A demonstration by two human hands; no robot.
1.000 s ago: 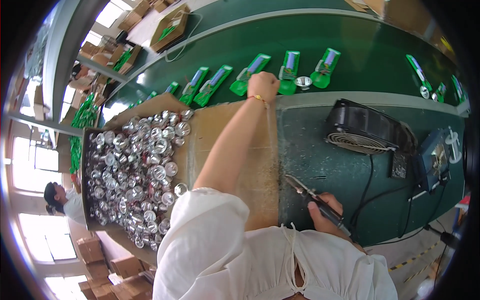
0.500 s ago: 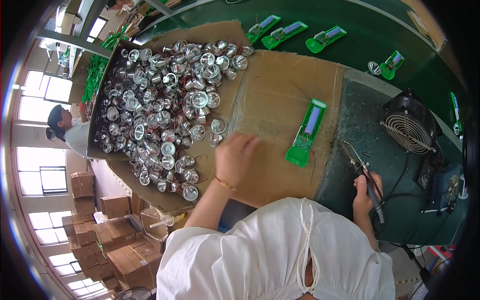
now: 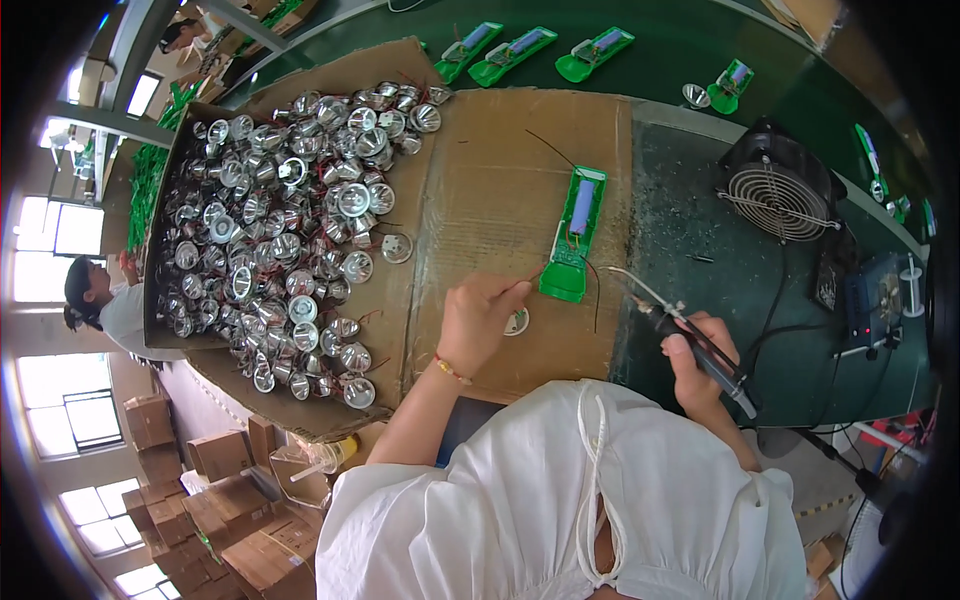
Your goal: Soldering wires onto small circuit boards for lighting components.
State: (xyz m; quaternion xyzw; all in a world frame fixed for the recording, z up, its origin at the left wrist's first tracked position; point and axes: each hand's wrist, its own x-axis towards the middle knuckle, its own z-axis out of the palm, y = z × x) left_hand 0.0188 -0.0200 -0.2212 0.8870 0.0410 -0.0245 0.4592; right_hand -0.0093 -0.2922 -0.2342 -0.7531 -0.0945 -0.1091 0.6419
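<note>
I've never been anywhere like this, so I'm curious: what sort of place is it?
Probably a small-electronics assembly workshop: a cardboard box heaped with shiny reflector cups, several similar open green casings spread along the far side, and what looks like a soldering iron in use.

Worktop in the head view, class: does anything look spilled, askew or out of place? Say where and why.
Yes. Reflector cups spread from the box at left onto the cardboard, as if spilled. Pale flecks litter the green worktop along the cardboard's right edge, like uncleared debris.
</note>
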